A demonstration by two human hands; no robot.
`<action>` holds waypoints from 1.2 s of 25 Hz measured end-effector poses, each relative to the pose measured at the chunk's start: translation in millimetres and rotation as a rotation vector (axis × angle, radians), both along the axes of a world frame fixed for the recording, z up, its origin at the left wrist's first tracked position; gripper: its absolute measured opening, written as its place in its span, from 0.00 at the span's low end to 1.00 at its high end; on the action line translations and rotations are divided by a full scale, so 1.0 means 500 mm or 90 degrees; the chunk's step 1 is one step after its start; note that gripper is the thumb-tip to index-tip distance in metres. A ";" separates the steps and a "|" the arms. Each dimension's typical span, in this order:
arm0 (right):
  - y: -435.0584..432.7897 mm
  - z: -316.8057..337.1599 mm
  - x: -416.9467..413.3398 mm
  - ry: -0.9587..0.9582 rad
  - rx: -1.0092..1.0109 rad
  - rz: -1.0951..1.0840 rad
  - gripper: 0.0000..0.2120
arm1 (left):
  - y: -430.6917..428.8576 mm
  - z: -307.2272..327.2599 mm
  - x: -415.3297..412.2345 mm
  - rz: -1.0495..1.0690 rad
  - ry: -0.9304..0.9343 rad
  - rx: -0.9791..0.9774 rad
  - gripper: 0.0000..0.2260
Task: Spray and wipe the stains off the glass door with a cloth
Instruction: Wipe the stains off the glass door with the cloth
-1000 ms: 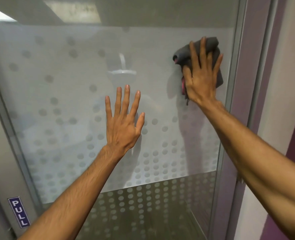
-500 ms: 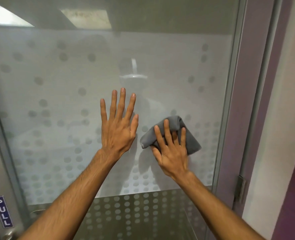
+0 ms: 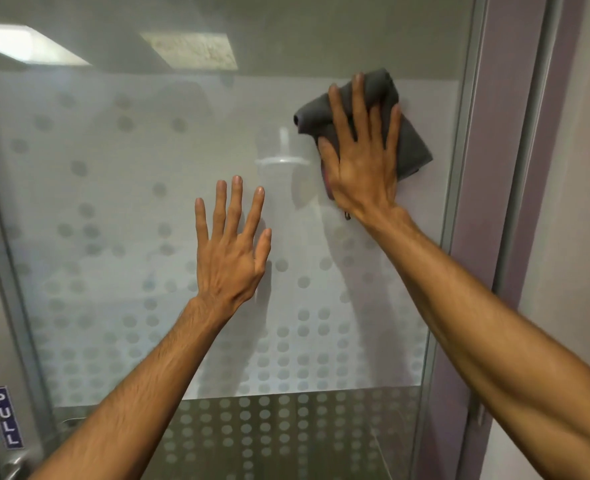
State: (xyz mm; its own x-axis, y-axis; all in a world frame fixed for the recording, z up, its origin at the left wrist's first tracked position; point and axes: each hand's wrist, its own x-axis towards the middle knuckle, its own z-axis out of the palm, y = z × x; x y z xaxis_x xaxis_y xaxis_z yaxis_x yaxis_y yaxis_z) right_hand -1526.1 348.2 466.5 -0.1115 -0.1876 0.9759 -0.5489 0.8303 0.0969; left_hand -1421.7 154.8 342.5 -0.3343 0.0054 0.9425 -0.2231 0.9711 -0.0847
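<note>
At centre frame the left hand (image 3: 233, 251) braces flat, fingers spread, on the frosted, dot-patterned glass door (image 3: 120, 209), while upper right the right hand (image 3: 363, 161), fingers splayed, presses the folded grey cloth (image 3: 409, 140) against it, wiping apparently midway, no spray bottle visible.

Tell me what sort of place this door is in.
Probably an office or commercial building: the glass door has a frosted dot-pattern film, a PULL sign by its metal handle, and recessed ceiling light panels showing above.
</note>
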 end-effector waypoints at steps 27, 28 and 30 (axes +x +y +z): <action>-0.235 0.032 0.116 0.012 0.013 0.022 0.30 | -0.265 0.029 0.134 0.014 -0.008 0.029 0.28; -0.255 0.001 0.127 0.030 0.031 0.029 0.29 | -0.274 0.029 0.137 0.014 -0.007 0.027 0.28; -0.286 -0.101 0.151 0.070 0.111 0.061 0.27 | -0.294 0.028 0.144 0.013 -0.003 0.022 0.27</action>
State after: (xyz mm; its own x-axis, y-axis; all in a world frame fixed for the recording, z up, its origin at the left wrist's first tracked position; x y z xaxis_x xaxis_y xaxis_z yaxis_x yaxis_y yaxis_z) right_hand -1450.5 205.0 415.8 0.0207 -0.3590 0.9331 -0.6019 0.7407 0.2984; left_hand -1349.7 7.7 356.4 -0.3386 -0.0349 0.9403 -0.2433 0.9686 -0.0517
